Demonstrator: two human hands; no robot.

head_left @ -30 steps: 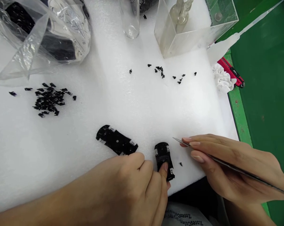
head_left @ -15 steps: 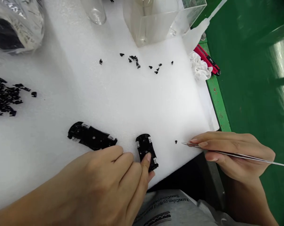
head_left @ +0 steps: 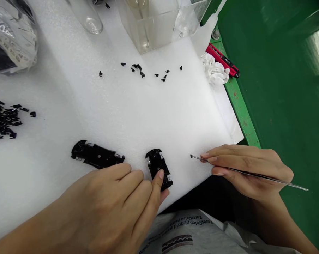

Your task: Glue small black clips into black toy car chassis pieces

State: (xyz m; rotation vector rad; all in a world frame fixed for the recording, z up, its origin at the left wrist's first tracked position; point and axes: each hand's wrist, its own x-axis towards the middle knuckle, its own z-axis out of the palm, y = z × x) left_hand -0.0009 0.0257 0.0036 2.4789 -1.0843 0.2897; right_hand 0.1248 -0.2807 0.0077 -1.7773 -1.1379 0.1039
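Note:
My left hand (head_left: 117, 204) pinches the lower end of a small black car-shaped plastic base (head_left: 154, 160), thumb on top and a fingertip beneath. Silvery patches show along its sides. Just beyond my left knuckles lies a second black car-shaped base (head_left: 96, 155), its near edge partly hidden by the hand. My right hand (head_left: 249, 169) is closed around thin metal tweezers (head_left: 268, 179), held almost level. At their tips is a tiny black part (head_left: 191, 156), right of the first base; whether it is lifted off the white foam I cannot tell.
Several tiny black parts (head_left: 140, 70) lie scattered on the white foam sheet (head_left: 117, 113). A heap of black pieces (head_left: 3, 118) is at the left. Behind stand a clear plastic box (head_left: 159, 31) and a clear tube (head_left: 92, 24). A red cutter (head_left: 223, 60) rests by crumpled white tissue (head_left: 215, 70).
The tweezers have moved left and their tips now meet the tiny black part, which lay apart before. My left hand keeps its hold on the base. The whole view has shifted slightly.

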